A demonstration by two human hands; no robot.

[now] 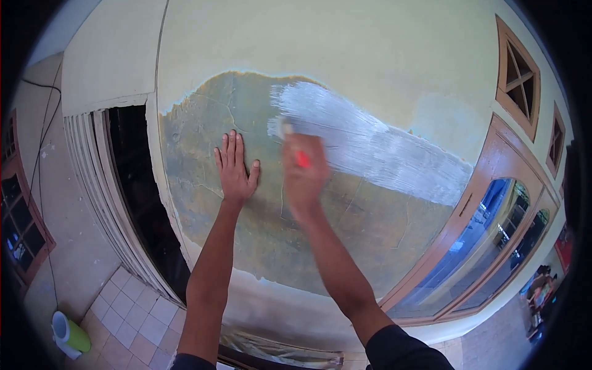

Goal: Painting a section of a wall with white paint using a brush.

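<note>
My left hand lies flat on a bare grey-green patch of the wall, fingers spread and holding nothing. To its right, my right hand is closed round a paintbrush with a red handle, blurred by motion. The pale bristle end is against the wall at the left edge of a band of white paint. That streaky band slopes down to the right, as far as the door frame. Fine cracks run through the uncoated patch, and cream-painted wall surrounds its upper side.
A wooden door with glass panes stands to the right, below a wooden vent. On the left is a dark opening with a pale frame. Cables hang farther left, above a green bucket on the tiled floor.
</note>
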